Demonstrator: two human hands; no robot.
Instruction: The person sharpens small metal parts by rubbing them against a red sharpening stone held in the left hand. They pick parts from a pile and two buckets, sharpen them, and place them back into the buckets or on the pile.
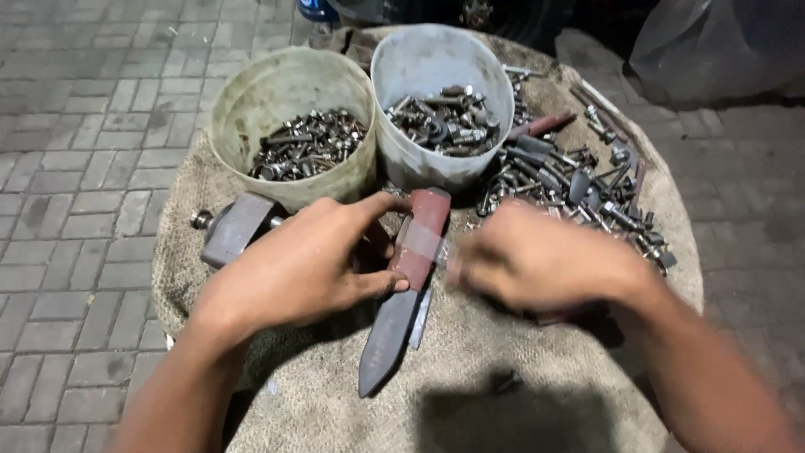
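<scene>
Fingers, left hand (306, 264): spreading wide, thumb and index finger apart, tips touching the left edge of the long metal tool (408, 289), not closing round it.
Fingers, right hand (537, 260): curling inward, blurred; cannot tell whether gripping anything or merely closing beside the tool's middle.
Long metal tool: lying flat on the burlap cloth (470, 403) between both hands, reddish wrapped handle pointing up toward the buckets, dark pointed blade pointing down toward the viewer.
Second blade (421, 317): peeking out thin and grey just beside the tool's right edge, partly hidden beneath it.
Cream bucket (289, 84): standing upright at upper left, holding a heap of bolts and screws (309, 144).
White bucket (429, 63): standing upright just beside the cream one, touching it, holding mixed nuts and bolts (443, 122).
Loose hardware (579, 189): lying scattered over the cloth to the right of the white bucket, behind the right hand.
Grey metal block (235, 226): resting on the cloth left of the left hand, a round knob sticking out its left side.
Ground (75, 168): showing grey paving bricks around the cloth-covered surface.
</scene>
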